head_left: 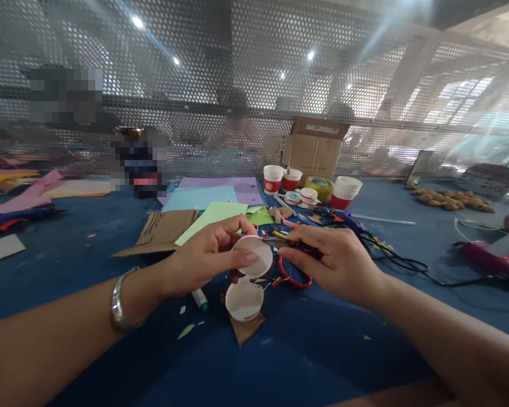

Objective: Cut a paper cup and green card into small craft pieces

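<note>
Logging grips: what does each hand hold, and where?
Left hand pinches a cut paper cup at its rim; right hand holds red scissors near the handles.

a craft workshop: a blue worktable (80, 265) strewn with scraps (186, 330); coloured paper sheets (212, 196) left of a cardboard box (316, 151), paper cups (273, 180) before it, perforated mesh screen (195, 85) behind it.

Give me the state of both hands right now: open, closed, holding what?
Left hand: closed, pinching a cut-off paper cup base.
Right hand: closed on red-handled scissors.
</note>
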